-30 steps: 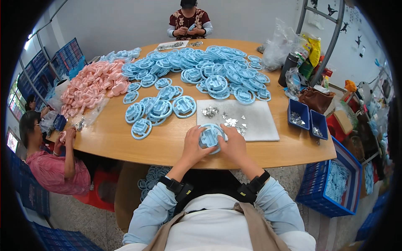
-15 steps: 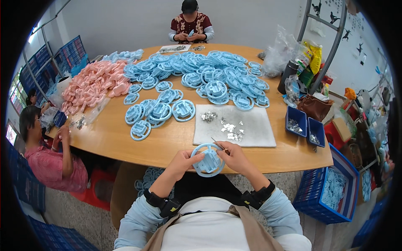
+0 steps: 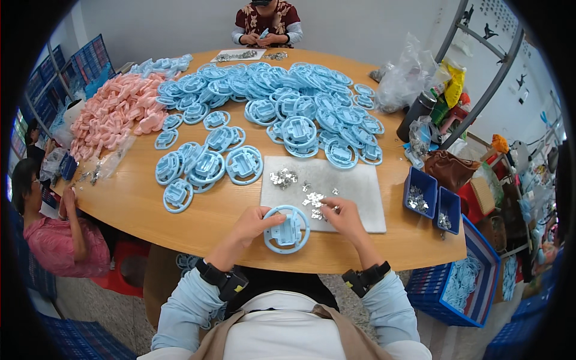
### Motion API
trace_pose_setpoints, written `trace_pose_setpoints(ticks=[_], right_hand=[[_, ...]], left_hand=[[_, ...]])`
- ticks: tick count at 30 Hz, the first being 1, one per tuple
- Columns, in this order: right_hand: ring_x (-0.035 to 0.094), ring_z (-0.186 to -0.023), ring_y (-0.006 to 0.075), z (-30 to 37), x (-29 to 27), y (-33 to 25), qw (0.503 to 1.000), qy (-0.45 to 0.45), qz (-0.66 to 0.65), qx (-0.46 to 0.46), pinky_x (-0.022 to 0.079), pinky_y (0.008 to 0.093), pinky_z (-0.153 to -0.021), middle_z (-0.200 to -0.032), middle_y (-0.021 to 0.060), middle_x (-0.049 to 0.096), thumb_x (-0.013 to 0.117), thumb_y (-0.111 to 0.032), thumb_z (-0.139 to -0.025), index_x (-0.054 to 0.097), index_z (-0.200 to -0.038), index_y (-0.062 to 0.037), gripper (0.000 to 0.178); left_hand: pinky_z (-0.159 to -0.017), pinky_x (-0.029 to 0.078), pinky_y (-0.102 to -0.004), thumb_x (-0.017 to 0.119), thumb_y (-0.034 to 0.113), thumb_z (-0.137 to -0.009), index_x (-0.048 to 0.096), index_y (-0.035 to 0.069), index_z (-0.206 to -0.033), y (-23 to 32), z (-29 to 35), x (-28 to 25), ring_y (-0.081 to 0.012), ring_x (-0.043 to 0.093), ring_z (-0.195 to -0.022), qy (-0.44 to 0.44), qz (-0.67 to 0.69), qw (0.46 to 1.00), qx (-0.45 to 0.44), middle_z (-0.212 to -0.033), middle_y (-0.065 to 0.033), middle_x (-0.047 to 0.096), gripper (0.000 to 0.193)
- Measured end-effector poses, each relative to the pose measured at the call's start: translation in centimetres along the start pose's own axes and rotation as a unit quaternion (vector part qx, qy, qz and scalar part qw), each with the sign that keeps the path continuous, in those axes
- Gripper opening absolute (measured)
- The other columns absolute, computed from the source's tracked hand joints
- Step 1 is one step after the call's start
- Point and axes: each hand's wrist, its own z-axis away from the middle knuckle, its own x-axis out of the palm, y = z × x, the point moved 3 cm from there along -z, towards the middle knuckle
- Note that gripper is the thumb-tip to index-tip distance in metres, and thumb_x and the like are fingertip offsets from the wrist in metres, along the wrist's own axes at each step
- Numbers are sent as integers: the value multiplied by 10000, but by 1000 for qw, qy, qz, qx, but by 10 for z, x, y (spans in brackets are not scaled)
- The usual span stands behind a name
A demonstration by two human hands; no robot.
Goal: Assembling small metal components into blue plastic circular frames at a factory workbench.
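The round wooden table (image 3: 150, 210) carries a grey mat (image 3: 354, 186) at its near edge; just left of the mat's near corner lies the blue wheel-shaped part (image 3: 287, 230), flat; the left hand (image 3: 255, 223) grips its left rim; the right hand (image 3: 341, 217), fingers pinched, reaches onto the mat's small metal clips (image 3: 312, 201), right of the part.

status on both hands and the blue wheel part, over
Left hand grips blue wheel part at table edge. Right hand on small metal clips on grey mat. Nothing between them.
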Motion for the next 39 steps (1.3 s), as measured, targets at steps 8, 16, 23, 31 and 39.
trace_pose_setpoints(ticks=[8,16,23,31,39], right_hand=[[596,-678,274,-52,-34,6,991,35,125,-44,464,348,-626,-789,150,636,623,-102,-760,681,-880,-9,163],[600,-744,314,-63,-36,13,983,-17,183,-16,471,385,-693,-819,158,623,635,-107,-753,681,-870,-22,152],[592,-706,300,-48,-46,15,980,-7,192,-48,470,381,-643,-797,120,598,617,-89,-770,683,-886,-47,140],[577,-650,289,-49,-31,12,951,10,279,-134,469,360,-586,-801,99,576,625,-97,-788,667,-885,-58,113],[433,-523,48,-35,10,-43,999,0,-42,-19,351,210,-476,-770,18,611,682,-51,-772,662,-827,-22,66]], left_hand=[[-650,498,-279,723,222,-779,651,-37,-988,11,-21,-27,-161,633,-716,129,-310,934,119,-830,-112,675,341],[-658,501,-282,678,182,-811,643,-28,-1000,31,-20,-38,-165,639,-756,222,-317,914,125,-874,-125,671,285],[-650,486,-294,662,163,-813,649,-22,-962,47,-31,-14,-204,641,-748,157,-355,899,200,-831,-133,667,238],[-660,492,-286,672,143,-808,654,-26,-936,31,-11,-20,-179,637,-745,196,-295,916,186,-823,-126,667,214],[-652,486,-311,662,140,-799,648,-11,-892,37,4,15,-227,635,-735,169,-301,906,244,-805,-132,643,177]])
